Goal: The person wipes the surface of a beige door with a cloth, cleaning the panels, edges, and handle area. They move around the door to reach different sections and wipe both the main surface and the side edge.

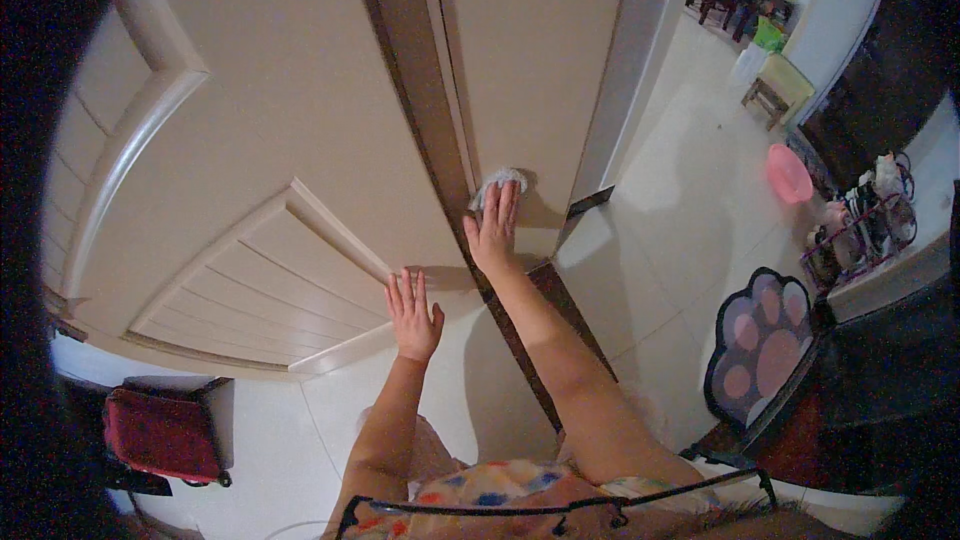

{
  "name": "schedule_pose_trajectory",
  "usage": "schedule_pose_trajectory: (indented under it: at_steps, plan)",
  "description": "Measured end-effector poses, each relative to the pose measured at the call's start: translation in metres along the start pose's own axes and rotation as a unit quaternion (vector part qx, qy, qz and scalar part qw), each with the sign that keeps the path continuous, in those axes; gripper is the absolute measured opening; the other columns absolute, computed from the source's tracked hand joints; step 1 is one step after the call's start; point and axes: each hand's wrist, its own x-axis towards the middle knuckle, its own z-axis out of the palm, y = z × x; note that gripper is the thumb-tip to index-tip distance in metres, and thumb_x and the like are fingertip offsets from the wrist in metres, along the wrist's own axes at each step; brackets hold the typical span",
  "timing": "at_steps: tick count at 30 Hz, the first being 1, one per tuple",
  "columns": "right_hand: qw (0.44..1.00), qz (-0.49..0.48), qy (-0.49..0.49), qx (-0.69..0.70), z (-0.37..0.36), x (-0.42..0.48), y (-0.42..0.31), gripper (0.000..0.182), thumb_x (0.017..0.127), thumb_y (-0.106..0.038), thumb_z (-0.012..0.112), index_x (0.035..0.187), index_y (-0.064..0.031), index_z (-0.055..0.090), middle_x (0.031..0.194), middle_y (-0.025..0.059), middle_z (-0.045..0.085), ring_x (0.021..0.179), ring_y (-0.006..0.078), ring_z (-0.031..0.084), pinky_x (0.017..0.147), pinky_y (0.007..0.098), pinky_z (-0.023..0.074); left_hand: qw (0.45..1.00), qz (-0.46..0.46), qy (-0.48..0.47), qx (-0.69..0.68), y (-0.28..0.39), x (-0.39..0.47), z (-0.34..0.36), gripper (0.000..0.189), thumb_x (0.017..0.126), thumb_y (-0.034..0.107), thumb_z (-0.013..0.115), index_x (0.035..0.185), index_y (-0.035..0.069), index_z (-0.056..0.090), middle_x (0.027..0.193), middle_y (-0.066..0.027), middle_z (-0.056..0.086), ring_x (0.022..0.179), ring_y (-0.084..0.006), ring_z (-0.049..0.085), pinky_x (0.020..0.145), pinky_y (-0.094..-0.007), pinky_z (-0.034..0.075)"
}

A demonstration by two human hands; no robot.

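My right hand point(495, 236) lies flat over a crumpled whitish cloth point(512, 175), pressing it against the beige door frame point(536, 112). The fingers are extended across the cloth, so part of it is hidden. Lower and to the left, my left hand point(416, 322) has its fingers apart and holds nothing. Its fingertips are at the lower part of the beige panelled door point(315, 127), near the corner of a raised panel; whether they touch it I cannot tell. Between door and frame runs a dark brown edge strip point(420, 116).
A dark threshold strip point(574, 307) crosses the tiled floor below. At the right lie a paw-shaped mat point(761, 352), a pink basin point(789, 174) and a shoe rack point(862, 232). A small stool point(776, 94) stands farther back. A red suitcase point(161, 435) is at the lower left.
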Motion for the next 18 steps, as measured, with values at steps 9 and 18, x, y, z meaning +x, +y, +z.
schedule_pose_trajectory:
  at_steps: [9, 18]
  plan:
    - [0.985, 0.161, -0.025, 0.061, 0.023, -0.059, 0.052, 0.071, 0.091, -0.029, 0.052, 0.144, -0.0002, 0.013, 0.149, 0.0251, 0.005, 0.137, 0.0433, 0.011, 0.109, 0.0489, 0.0198, 0.999, -0.01, -0.048, 0.019, -0.011, -0.01, 0.009, 0.067, 0.079, 0.016, 0.057, 0.141, 0.007, 0.03, 0.149, -0.0161, 0.02, 0.137, -0.0428, 0.014, 0.111, -0.0541, 0.013]
    - [0.945, 0.304, 0.084, 0.09, 0.004, -0.027, 0.139, 0.071, 0.095, -0.038, 0.04, 0.144, 0.0016, 0.008, 0.151, 0.023, 0.003, 0.14, 0.0361, 0.004, 0.113, 0.0433, 0.0065, 0.999, -0.007, -0.05, -0.005, -0.017, -0.012, 0.018, 0.069, 0.076, 0.015, 0.057, 0.141, 0.009, 0.032, 0.15, -0.0143, 0.018, 0.137, -0.0422, 0.014, 0.11, -0.0543, 0.013]
